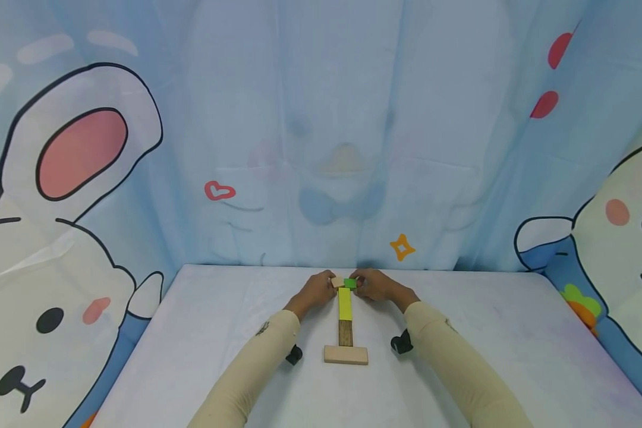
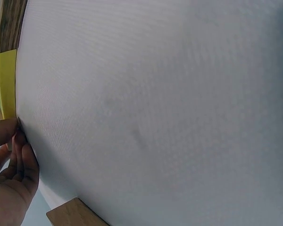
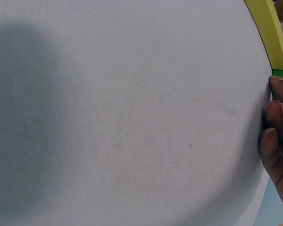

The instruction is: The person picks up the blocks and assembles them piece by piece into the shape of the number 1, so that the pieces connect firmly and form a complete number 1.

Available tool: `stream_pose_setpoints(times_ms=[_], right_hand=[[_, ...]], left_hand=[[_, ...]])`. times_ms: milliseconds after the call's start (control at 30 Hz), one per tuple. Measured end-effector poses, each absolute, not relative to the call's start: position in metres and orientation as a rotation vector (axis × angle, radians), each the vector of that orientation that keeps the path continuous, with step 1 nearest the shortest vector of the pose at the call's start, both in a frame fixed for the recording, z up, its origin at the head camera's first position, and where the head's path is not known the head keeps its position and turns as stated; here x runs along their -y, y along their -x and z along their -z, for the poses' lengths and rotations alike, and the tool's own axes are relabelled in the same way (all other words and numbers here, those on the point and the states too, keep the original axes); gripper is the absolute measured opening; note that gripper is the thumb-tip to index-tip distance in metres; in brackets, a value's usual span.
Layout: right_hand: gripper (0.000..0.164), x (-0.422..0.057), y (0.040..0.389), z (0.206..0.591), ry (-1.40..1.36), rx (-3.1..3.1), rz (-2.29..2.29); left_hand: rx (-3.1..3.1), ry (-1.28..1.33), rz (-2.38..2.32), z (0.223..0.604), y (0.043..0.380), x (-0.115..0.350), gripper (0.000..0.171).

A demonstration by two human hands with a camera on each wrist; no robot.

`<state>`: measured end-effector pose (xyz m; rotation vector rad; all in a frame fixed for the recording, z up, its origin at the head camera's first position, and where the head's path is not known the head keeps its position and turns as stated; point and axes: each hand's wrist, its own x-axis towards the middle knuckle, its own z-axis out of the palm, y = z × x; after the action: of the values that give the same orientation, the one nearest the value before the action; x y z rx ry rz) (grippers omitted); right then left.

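My left hand (image 1: 317,290) pinches a small pale wooden block (image 1: 337,282) at the far end of a row of blocks. Beside it, my right hand (image 1: 373,284) holds a small green block (image 1: 350,283) by its right side. The two small blocks lie side by side, just beyond a long yellow block (image 1: 345,304). Nearer to me a dark brown grained block (image 1: 345,333) continues the row, and a pale wooden bar (image 1: 345,355) lies crosswise at its near end. Fingers mostly hide the pale block in the left wrist view.
A white cloth covers the table (image 1: 235,333). Behind it hangs a blue curtain (image 1: 235,119) printed with cartoon animals. In the left wrist view, part of a brown wooden piece (image 2: 75,214) shows at the bottom edge. Black wrist cameras (image 1: 402,343) sit under both forearms.
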<state>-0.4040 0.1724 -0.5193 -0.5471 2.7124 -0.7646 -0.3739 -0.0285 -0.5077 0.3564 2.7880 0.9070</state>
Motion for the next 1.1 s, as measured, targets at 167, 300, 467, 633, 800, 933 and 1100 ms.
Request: stream_pose_setpoints(times_ms=[167, 300, 467, 633, 800, 933, 1100], right_hand=[[0.034, -0.170, 0.405, 0.519, 0.548, -2.723, 0.755], [0.033, -0.168, 0.406, 0.520, 0.545, -2.722, 0.750], [0.033, -0.166, 0.405, 0.519, 0.549, -2.720, 0.745], [0.033, -0.165, 0.403, 0.519, 0.538, -2.721, 0.740], [0.035, -0.167, 0.403, 0.519, 0.522, -2.705, 0.752], [0.036, -0.170, 0.402, 0.518, 0.545, -2.697, 0.751], [0.037, -0.173, 0.403, 0.519, 0.573, -2.691, 0.760]], left_hand=[[-2.779, -0.350, -0.936, 0.507, 0.373, 0.030, 0.030], [-2.774, -0.334, -0.939, 0.507, 0.373, 0.032, 0.034], [-2.775, -0.318, -0.933, 0.507, 0.373, 0.035, 0.041], [-2.767, -0.301, -0.951, 0.510, 0.372, 0.037, 0.045], [-2.753, -0.272, -0.986, 0.511, 0.370, 0.041, 0.049], [-2.751, -0.246, -1.017, 0.510, 0.369, 0.043, 0.048], [-2.766, -0.235, -1.055, 0.508, 0.369, 0.048, 0.048]])
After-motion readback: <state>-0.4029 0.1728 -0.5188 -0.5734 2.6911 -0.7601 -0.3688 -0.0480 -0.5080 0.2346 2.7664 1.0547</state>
